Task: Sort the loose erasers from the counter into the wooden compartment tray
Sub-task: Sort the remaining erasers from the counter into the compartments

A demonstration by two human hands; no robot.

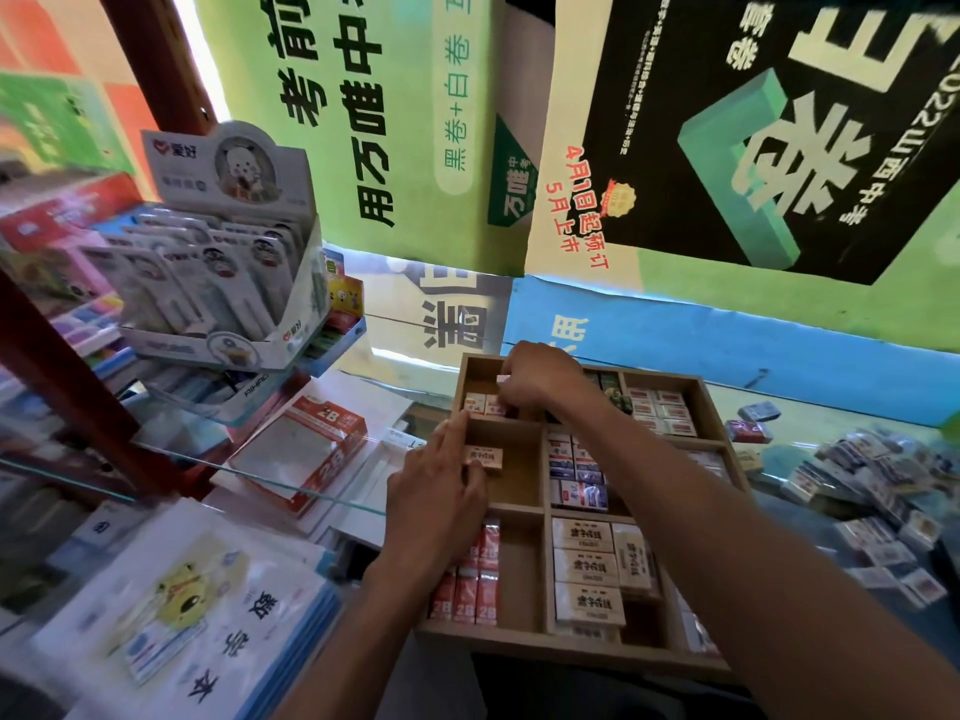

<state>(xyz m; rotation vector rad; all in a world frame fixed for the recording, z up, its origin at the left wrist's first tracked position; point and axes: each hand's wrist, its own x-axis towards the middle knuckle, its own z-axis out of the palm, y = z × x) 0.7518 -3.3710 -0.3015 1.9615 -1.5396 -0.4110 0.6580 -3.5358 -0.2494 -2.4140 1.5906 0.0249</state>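
The wooden compartment tray [524, 644] lies on the glass counter in front of me. My left hand [436, 491] pinches a small beige eraser [485, 458] over the middle-left compartment, index finger stretched toward the divider. My right hand [535, 379] reaches into the far-left compartment, its fingers curled on a small pale eraser [503, 379] above two beige erasers [483, 405] lying there. Red 2B erasers [475, 589] fill the near-left compartment. Large cream erasers [589, 569] and blue-white ones [576, 472] sit in the middle column. A heap of loose erasers [872, 485] lies on the counter to the right.
A display box of carded pens [223, 283] stands on a glass shelf at left, with a red 2B box [311, 449] below it. Booklets [197, 589] lie at near left. Posters [727, 148] cover the wall behind the counter.
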